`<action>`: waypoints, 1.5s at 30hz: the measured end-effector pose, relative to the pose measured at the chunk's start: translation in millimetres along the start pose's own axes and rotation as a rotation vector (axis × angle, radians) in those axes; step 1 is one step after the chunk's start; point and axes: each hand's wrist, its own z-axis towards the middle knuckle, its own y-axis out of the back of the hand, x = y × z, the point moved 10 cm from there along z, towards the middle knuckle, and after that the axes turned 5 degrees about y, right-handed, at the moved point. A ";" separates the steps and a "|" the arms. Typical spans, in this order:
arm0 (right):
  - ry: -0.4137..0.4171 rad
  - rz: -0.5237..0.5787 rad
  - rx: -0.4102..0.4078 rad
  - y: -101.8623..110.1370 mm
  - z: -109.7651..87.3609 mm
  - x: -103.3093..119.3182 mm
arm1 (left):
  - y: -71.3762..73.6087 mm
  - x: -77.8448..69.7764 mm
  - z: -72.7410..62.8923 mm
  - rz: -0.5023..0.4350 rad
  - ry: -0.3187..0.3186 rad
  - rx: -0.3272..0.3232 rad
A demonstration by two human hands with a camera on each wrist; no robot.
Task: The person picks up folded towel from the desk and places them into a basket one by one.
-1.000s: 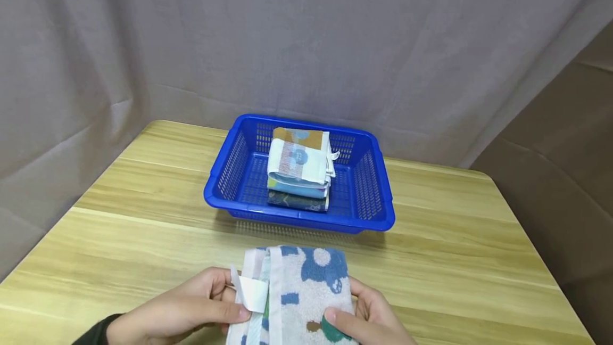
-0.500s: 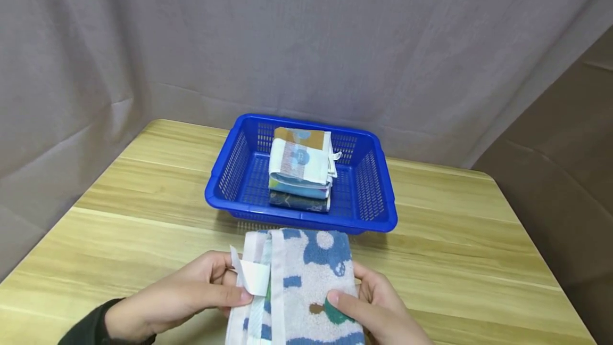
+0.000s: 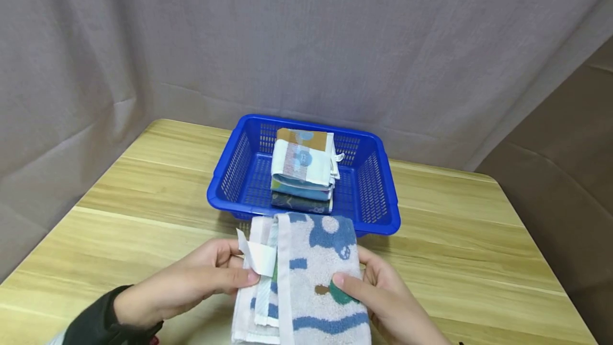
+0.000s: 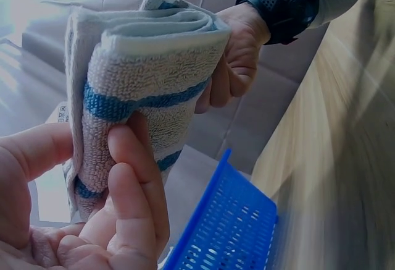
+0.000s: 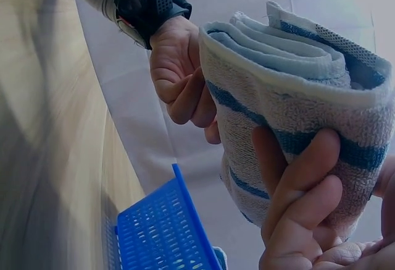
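Observation:
A folded towel [image 3: 311, 265], pale with blue, green and brown patterns, is held up by both hands in front of the basket. My left hand [image 3: 201, 276] pinches its left edge, thumb on top beside a white label [image 3: 261, 257]. On the opposite edge, my right hand [image 3: 388, 297] grips with the thumb over a green patch. Both wrist views show fingers [image 4: 133, 177] curled under the striped underside and the rolled layers of the towel [image 5: 290, 97]. Behind it, the blue basket [image 3: 225, 204] contains a stack of folded towels [image 3: 301, 166].
The basket stands on a wood-grain table [image 3: 143, 190] near its back edge. A grey curtain [image 3: 306, 41] hangs behind the table. Table surface extends to the left and right of the basket. The held towel overlaps the basket's near rim in the head view.
Both hands have carried the folded towel forward, up the head view, to the basket's near rim. Their grip looks the same. The stack in the basket has not changed.

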 end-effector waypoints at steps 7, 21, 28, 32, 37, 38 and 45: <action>0.055 -0.037 0.002 1.7 4.5 7.9 | 4.7 -4.3 2.6 0.017 -0.002 -0.021; 0.075 -0.110 -0.065 14.1 15.3 17.7 | 18.2 -16.0 15.2 0.058 0.052 -0.126; 0.099 -0.113 -0.051 18.4 21.0 23.5 | 22.8 -21.6 20.8 0.086 0.044 -0.144; 0.082 -0.099 -0.063 23.5 28.3 23.8 | 27.4 -26.0 24.6 0.104 0.028 -0.155; 0.080 -0.095 -0.078 29.3 36.0 22.6 | 34.5 -26.9 29.0 0.138 0.033 -0.183; 0.077 -0.093 -0.083 30.5 37.0 21.9 | 35.5 -26.8 29.8 0.143 0.035 -0.188; 0.070 -0.116 -0.132 40.6 44.4 21.4 | 38.5 -31.7 35.3 0.151 0.015 -0.218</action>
